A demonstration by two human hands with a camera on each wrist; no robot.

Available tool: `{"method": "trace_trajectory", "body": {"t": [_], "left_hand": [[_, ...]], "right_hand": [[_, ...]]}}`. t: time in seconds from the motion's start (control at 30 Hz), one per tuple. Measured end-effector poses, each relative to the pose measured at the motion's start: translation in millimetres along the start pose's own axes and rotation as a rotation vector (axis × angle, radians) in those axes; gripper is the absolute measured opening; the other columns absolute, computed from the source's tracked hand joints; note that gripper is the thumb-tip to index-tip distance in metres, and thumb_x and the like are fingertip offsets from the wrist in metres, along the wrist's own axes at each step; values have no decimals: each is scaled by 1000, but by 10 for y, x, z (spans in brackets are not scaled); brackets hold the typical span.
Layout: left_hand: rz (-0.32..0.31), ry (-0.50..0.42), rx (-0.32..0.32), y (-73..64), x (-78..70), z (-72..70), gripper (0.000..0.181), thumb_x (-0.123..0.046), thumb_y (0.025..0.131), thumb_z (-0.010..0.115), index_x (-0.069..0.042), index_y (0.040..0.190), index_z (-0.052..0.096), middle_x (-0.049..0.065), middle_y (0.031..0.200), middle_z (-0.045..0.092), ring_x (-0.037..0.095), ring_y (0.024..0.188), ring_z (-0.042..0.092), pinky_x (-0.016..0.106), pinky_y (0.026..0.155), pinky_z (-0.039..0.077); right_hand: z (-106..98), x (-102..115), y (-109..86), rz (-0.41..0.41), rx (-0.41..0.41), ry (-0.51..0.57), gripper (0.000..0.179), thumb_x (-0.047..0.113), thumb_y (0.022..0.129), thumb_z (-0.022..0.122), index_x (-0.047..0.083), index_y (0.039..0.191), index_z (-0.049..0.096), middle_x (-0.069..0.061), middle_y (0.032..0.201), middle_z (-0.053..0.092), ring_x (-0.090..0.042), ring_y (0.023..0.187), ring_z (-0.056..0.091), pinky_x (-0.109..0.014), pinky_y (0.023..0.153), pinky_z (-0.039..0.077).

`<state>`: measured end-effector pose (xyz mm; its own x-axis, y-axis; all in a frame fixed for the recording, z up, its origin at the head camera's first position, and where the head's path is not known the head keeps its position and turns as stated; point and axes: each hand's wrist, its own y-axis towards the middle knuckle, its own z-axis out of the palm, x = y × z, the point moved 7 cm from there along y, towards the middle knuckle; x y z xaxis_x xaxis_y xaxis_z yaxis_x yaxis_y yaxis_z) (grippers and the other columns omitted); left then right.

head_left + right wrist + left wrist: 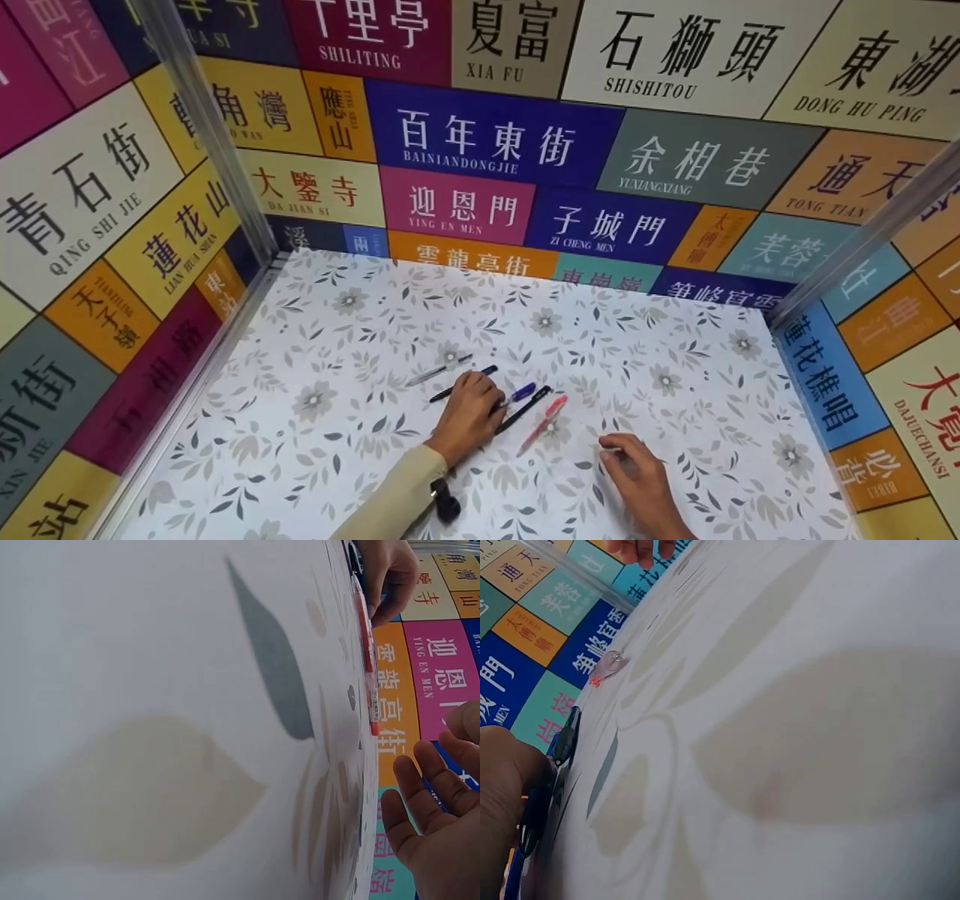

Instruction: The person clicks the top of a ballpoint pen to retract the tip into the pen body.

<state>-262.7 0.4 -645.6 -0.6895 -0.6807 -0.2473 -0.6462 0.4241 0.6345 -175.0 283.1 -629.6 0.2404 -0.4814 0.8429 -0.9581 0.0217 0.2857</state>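
My left hand point(469, 412) is low over the tabletop with curled fingers, pinching a blue pen point(523, 392) whose far end sticks out to the right. The fingertips are partly hidden. A black pen point(442, 394) lies left of this hand, partly covered by it, and a clear grey pen point(439, 370) lies beyond that. To the right are another black pen point(536, 401) and a pink pen point(544, 424), all slanting roughly the same way. My right hand point(637, 476) hovers at the right with loosely bent fingers, holding nothing; the right wrist view shows its spread fingers point(431, 791).
A white sheet with grey flowers and leaves covers the table point(337, 465). Panels with colourful place-name signs point(495, 139) stand behind it and at both sides. Clear corner posts point(232, 157) rise at the back. A black strap point(445, 501) is on the left wrist.
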Motion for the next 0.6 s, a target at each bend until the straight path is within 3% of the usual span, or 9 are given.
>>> {"method": "trace_trajectory", "body": {"t": [0.17,0.37,0.6], "left_hand": [[19,14,21,18,-31,-9,7,-15,95,81,-10,96,77,2,95,68,27,102,63,46,102,52],[22,-22,46,20,-49,-3,8,-13,97,81,-8,102,78,3,98,68,24,99,62,40,90,54],[-4,-38,81,4,-16,30,5,-14,101,77,-9,102,77,2,100,65,23,100,60,37,89,53]], "right_hand": [[9,125,-5,-4,-10,-1,24,-16,94,74,-5,116,76,-17,113,75,-26,102,73,-10,89,49],[15,-23,-1,-29,2,11,26,-14,93,77,-1,115,78,-13,113,77,-28,102,73,-11,88,50],[13,-64,0,-56,39,2,24,-7,97,78,6,117,79,-2,115,76,-18,102,72,-12,88,50]]}}
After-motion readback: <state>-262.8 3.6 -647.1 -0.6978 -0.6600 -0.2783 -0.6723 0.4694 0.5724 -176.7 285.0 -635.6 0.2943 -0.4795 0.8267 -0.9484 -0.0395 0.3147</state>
